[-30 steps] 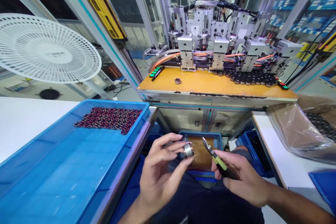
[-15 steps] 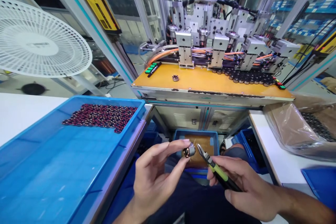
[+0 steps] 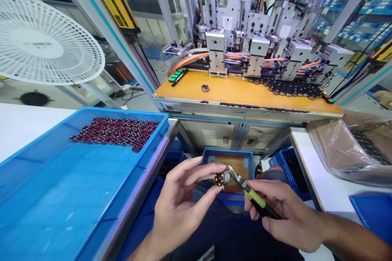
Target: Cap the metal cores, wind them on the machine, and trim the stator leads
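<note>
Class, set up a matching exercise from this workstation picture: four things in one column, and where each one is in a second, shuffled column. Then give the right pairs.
Things
1. small wound coil
2. cutters
3. heap of dark red parts
4. lone metal ring

Places
A. on the orange machine top
B. in the right hand
C. at the far end of the big blue tray
D. between the fingertips of the left hand

Pairs: 1-D, 2-B, 3-C, 4-A

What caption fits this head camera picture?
Left hand holds a small wound coil; right hand brings cutters to it.
</note>
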Demonstrator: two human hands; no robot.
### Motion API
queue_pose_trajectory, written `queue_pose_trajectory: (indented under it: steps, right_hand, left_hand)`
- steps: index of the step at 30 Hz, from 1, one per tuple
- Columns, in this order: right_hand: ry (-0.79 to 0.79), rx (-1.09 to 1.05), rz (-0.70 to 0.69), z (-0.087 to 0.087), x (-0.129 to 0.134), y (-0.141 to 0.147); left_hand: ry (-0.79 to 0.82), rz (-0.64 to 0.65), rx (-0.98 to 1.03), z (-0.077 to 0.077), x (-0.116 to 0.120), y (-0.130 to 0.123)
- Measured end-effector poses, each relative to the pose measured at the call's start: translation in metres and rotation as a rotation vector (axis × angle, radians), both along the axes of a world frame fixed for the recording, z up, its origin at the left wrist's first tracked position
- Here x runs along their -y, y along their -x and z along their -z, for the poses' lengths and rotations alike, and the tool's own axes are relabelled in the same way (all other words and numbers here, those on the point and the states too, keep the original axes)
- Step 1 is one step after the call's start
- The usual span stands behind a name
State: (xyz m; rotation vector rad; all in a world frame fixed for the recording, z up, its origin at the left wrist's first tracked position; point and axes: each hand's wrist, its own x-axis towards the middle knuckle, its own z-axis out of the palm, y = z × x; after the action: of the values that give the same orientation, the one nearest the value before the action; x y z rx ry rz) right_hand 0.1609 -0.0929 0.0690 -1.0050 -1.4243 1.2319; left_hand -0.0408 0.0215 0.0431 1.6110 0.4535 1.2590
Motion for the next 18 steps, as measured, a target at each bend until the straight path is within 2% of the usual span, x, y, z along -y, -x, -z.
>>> queue_pose_trajectory:
  steps: [7,12,18]
  right_hand:
    - [0.063,0.046,0.002,0.0005,-0.0001,-0.0016]
    - [0.096,0.043,0.004,0.0016,-0.0004,-0.0018]
    - [0.125,0.122,0.035,0.0101,0.0036,-0.0053]
  left_hand:
    - [0.066,0.009,-0.011,0.0018,0.0015,0.0006]
    - [0.072,0.019,-0.018,-0.0023,0.0002,-0.0002]
    - [0.074,0.021,-0.048,-0.0047,-0.0003,0.0]
